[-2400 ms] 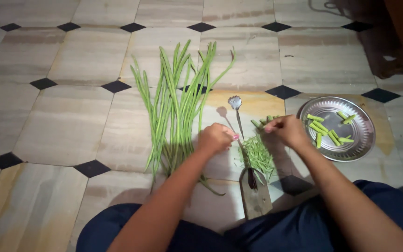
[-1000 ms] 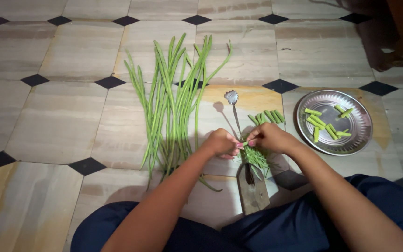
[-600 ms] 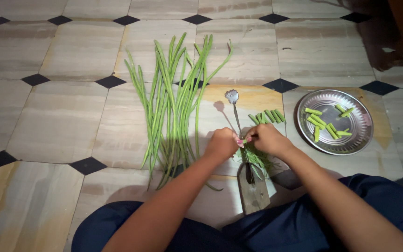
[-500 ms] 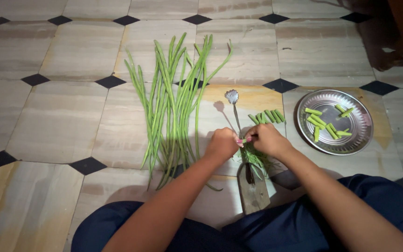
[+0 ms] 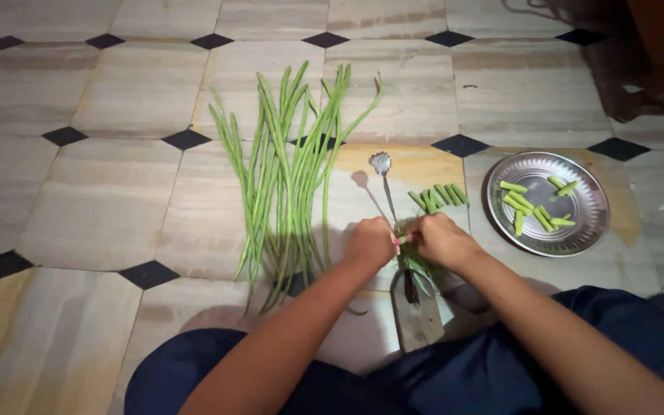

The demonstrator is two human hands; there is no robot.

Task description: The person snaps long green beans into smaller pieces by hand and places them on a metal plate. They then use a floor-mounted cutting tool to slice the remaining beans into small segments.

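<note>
plate (image 5: pixel 589 230): shiny metal | floor (image 5: pixel 101 200): smooth stone tile, matt | blade (image 5: pixel 386 183): metal

Both forearms are bare, no sleeves showing; dark navy-blue cloth covers the legs (image 5: pixel 578 346) at five and seven o'clock.

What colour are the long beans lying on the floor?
Green; the long beans show clearly in the head view.

— What are the beans like?

— A small bundle of long green beans (image 5: pixel 416 257), thin and limp, pinched between both hands against the upright blade of a floor cutter (image 5: pixel 415 303).

— And their far ends?

— They poke out past the blade, side by side, just above the floor tiles.
</note>
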